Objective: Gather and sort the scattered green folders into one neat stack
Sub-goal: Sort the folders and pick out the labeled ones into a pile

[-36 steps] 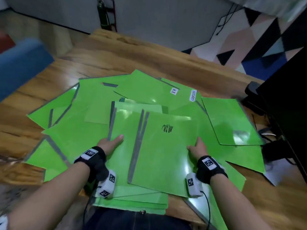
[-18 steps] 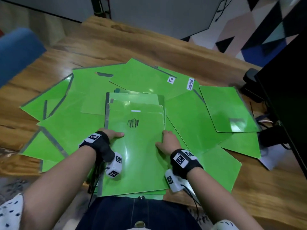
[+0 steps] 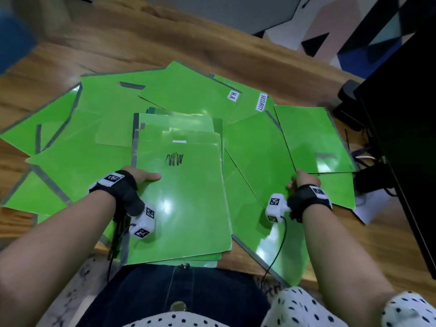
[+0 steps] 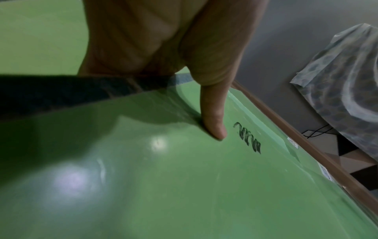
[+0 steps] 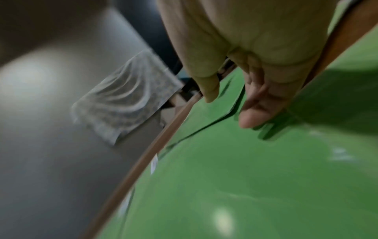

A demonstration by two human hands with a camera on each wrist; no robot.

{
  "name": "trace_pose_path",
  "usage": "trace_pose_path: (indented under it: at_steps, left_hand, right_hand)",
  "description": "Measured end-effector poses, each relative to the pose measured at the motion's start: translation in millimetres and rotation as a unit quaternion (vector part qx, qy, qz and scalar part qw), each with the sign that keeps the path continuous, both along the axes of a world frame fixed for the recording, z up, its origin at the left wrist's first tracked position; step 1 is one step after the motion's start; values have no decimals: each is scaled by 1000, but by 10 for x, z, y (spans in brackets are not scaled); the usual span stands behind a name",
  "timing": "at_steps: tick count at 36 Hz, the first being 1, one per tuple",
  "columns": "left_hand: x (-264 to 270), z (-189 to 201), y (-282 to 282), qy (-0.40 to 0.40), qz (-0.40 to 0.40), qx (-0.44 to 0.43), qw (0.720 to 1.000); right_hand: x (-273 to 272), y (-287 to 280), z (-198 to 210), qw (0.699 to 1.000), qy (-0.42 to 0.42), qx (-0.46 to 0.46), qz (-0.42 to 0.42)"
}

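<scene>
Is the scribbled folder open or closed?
Closed. The scribbled folder lies flat atop the stack, its cover down, under the left hand.

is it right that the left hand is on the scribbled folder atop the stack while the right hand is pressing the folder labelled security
Not quite. The left hand does rest on the scribbled folder, but the head view shows the right hand at a plain folder on the right, well away from the SECURITY label.
</scene>
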State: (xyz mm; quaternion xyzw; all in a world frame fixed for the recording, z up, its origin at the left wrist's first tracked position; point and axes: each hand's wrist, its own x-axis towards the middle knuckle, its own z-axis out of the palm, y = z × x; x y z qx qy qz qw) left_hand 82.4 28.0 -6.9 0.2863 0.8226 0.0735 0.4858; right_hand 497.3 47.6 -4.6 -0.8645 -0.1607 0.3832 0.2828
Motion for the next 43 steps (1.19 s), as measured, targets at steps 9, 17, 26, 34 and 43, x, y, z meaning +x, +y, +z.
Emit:
trace_pose_path:
  at_steps: [9,17,26,34,43]
  left_hand:
    - [-43,-130,41,3,10,-17,1000]
    - [-12,-99,98,9,14,-26,1000]
    - [-7,-47,94,8,4,-24,1000]
    - [-5,17,40,22,-22,-7,999]
    - [-9,-1,42,14,-23,-4,1000]
  right_hand:
    - [111,116,-12,992,22,-5,123]
    - [170,549,-52,957,218,144,-125]
    - [-235,12,127,946,276,142,-97]
    - [-454,-462,-159,968,239,-58,44]
    - [-119,-253,-9,996,-32,-79,39]
